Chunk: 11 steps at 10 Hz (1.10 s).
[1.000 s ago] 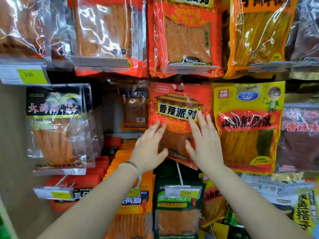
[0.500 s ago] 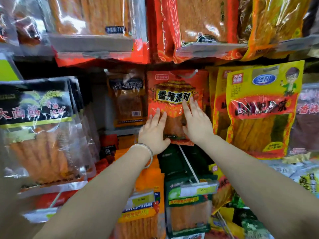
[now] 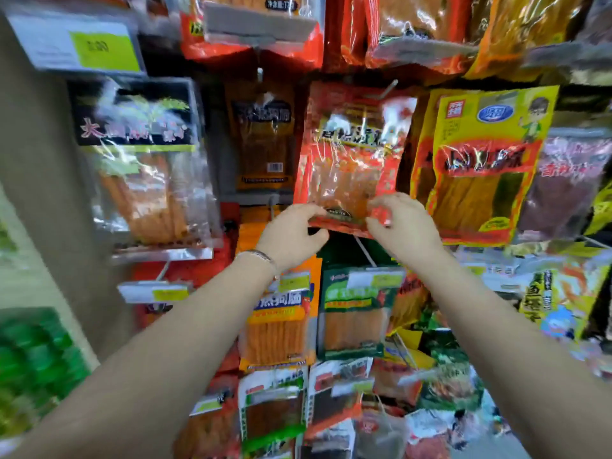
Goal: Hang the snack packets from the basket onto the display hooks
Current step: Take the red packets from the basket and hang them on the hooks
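A red snack packet (image 3: 351,154) hangs from a metal display hook (image 3: 390,86) in the middle of the rack. My left hand (image 3: 291,233) pinches its bottom edge at the left with curled fingers. My right hand (image 3: 404,223) pinches the bottom right corner of the same packet. The frame is blurred, so the finger contact is not sharp. The basket is out of view.
A yellow packet (image 3: 480,160) hangs right of the red one, a dark-labelled clear packet (image 3: 145,154) to the left, an orange one (image 3: 261,137) behind. Orange (image 3: 278,319) and green (image 3: 354,313) packets with price tags hang below. A beige wall (image 3: 36,180) stands at left.
Both hands slid down from the front face of the red packet to its bottom edge, and their flat fingers curled into pinches. The camera tilted down and moved closer.
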Tool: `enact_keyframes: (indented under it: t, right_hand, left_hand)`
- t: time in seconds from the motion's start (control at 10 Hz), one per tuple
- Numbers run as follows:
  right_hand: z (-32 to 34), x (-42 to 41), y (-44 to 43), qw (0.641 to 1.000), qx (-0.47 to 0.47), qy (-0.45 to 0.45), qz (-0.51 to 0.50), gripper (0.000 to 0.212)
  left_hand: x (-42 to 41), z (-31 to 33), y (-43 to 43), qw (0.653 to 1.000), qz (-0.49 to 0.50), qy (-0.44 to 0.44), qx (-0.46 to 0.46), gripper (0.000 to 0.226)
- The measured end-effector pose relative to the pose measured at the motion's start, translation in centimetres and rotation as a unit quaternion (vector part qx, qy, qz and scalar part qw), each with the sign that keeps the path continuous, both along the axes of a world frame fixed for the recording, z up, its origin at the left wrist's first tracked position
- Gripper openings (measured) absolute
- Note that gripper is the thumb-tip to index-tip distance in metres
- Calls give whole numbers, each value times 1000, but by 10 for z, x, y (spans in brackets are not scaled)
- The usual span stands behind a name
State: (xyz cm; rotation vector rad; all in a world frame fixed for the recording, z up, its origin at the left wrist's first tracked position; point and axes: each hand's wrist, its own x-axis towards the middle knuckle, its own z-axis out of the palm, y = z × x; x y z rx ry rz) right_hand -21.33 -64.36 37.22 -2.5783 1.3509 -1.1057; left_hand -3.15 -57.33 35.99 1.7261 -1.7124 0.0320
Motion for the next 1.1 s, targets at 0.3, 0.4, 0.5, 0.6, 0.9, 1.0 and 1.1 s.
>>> enact_keyframes:
  t: [0.3,0.4,0.5,0.6,0.9,1.0,1.1]
  right_hand:
    - [-183,-19,177,950,293,9,111,18]
    - [-260,-13,243,905,401,68,127,20]
    - [-318,-12,302,848,475,175,157,17]
    - [-353,8,340,788,534,256,168,8]
    - [-409,103,443,695,597,371,149,23]
    - [-405,162,463,699,617,314,178,8]
    - [-402,225,480,689,633,278,217,9]
  left_hand:
    - [-32,-184,237,923,93,323,186,18]
    - [-38,-263,333,818,221,448,284,8]
    - [-42,-342,410,768,276,473,330,11]
    - [-44,-381,483,691,321,523,381,12]
    - [62,-390,621,611,374,535,448,17]
    - [118,-382,639,611,367,546,440,13]
    - [172,-373,644,641,339,538,429,15]
